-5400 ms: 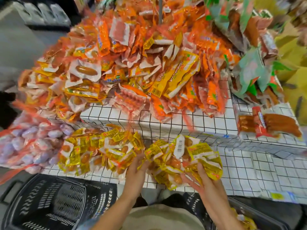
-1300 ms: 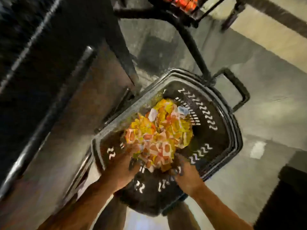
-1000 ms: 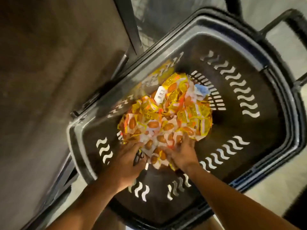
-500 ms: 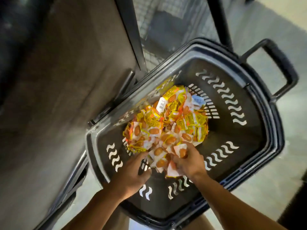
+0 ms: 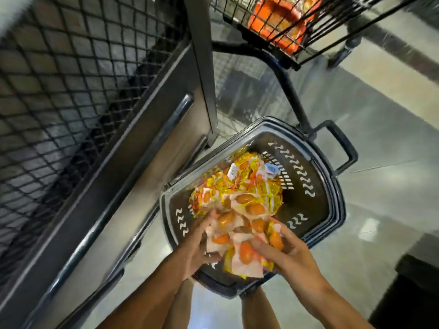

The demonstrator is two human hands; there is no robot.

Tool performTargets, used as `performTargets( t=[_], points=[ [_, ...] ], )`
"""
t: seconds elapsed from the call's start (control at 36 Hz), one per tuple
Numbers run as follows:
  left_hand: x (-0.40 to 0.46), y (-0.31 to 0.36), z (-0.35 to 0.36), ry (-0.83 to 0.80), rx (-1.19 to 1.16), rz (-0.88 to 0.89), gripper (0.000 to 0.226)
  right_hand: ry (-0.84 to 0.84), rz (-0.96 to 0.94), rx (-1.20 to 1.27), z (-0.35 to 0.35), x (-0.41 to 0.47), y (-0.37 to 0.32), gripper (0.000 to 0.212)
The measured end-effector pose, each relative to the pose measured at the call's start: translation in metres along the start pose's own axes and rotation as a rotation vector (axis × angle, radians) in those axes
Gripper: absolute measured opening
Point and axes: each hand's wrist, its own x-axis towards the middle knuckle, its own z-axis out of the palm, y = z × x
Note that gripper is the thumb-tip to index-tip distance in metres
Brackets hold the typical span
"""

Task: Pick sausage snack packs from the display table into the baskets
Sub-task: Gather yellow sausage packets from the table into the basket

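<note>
A dark plastic basket (image 5: 316,205) stands on the floor below me, holding a heap of yellow and white sausage snack packs (image 5: 240,188). Both hands hold a string of these packs (image 5: 240,243) raised over the basket's near rim. My left hand (image 5: 198,243) grips the string's left side. My right hand (image 5: 282,252) grips its right side, thumb on top. The string still joins the heap in the basket.
The display table's metal frame (image 5: 133,129) and black mesh panel (image 5: 59,74) fill the left. A wire cart (image 5: 285,24) with orange packs sits at the top. The basket's handle (image 5: 342,143) sticks out to the right. Grey floor lies to the right.
Earlier I gathered packs on the display table, then lowered them into the basket. Since half a second ago both hands have lifted part of the pack string up over the near rim.
</note>
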Motion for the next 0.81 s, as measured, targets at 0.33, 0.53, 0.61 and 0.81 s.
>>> performTargets(
  t=[0.33, 0.53, 0.61, 0.81],
  points=[
    [0.003, 0.018, 0.025, -0.287, 0.056, 0.052, 0.039, 0.015, -0.091, -0.045, -0.003, -0.008, 0.012, 0.058],
    [0.014, 0.018, 0.009, -0.214, 0.077, 0.186, 0.06, -0.026, -0.048, -0.069, -0.008, 0.013, 0.023, 0.071],
    [0.024, 0.014, -0.002, -0.116, 0.083, 0.284, 0.061, 0.015, 0.023, -0.033, -0.018, 0.037, 0.031, 0.077],
    [0.063, 0.014, -0.018, 0.081, 0.2, 0.438, 0.045, 0.254, 0.045, -0.178, -0.056, 0.131, 0.043, 0.081]
  ],
)
